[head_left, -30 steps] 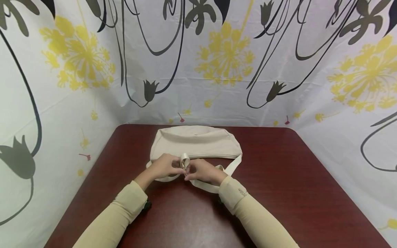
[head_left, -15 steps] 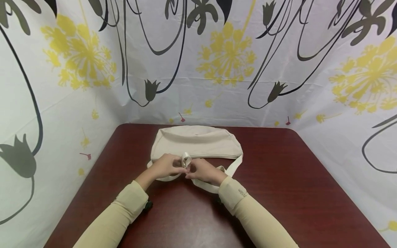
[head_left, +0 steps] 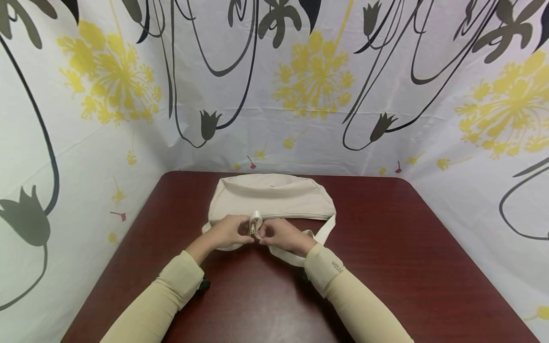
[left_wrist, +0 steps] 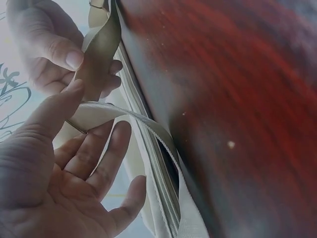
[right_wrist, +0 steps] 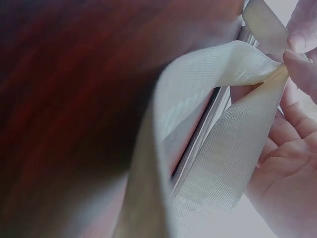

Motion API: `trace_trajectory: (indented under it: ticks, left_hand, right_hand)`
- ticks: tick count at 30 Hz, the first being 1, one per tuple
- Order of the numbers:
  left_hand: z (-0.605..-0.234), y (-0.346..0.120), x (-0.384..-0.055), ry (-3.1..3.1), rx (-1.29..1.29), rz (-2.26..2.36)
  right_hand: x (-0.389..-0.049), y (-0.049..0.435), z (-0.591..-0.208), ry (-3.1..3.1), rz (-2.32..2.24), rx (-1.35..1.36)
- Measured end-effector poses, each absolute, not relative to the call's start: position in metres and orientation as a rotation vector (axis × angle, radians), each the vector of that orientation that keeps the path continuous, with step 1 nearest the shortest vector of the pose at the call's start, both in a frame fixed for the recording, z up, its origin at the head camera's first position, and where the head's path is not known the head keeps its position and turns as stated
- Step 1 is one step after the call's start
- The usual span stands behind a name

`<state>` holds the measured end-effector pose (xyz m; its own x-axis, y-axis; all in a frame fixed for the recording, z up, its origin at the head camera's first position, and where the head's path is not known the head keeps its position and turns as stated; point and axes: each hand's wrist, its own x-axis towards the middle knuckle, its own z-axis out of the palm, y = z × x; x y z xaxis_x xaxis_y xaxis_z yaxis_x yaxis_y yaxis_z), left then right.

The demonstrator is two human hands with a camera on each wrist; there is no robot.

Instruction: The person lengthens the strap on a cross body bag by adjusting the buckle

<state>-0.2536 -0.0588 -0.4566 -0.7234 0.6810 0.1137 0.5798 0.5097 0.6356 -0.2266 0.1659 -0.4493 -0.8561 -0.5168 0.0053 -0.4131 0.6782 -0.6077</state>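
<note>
A cream fabric bag [head_left: 268, 196] lies on the table, its zipper [left_wrist: 166, 201] running along the near side. Just in front of it, both hands hold the bag's flat webbing strap [head_left: 288, 258]. My left hand [head_left: 229, 230] pinches the strap between thumb and fingers beside a thin metal slider [left_wrist: 77, 127]; its other fingers are spread in the left wrist view. Close by, my right hand [head_left: 285, 235] pinches another stretch of strap with thumb and fingertips. Between the hands a short strap loop [head_left: 256, 217] stands up. In the right wrist view, folded webbing [right_wrist: 233, 144] hangs from the pinch.
The dark red wooden table [head_left: 386, 247] extends to both sides of the bag and toward the person. A patterned white cloth [head_left: 266, 85] hangs behind and along the sides. The strap's right end [head_left: 324, 231] slopes up to the bag's corner.
Both hands stay at the strap in front of the bag. The fingers shift slightly, the left thumb lower, and the small upright loop turns a little. The bag stays put.
</note>
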Motion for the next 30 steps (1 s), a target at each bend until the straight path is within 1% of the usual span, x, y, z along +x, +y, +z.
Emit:
trace_trajectory:
  ticks: [8, 30]
  left_hand:
    - [-0.455, -0.061, -0.252, 2.565, 1.067, 1.067]
    - [-0.454, -0.062, -0.25, 2.637, 1.069, 0.943]
  right_hand:
    - [-0.226, 0.17, -0.446, 2.74, -0.903, -0.761]
    - [-0.225, 0.18, -0.446, 2.745, -0.862, -0.759]
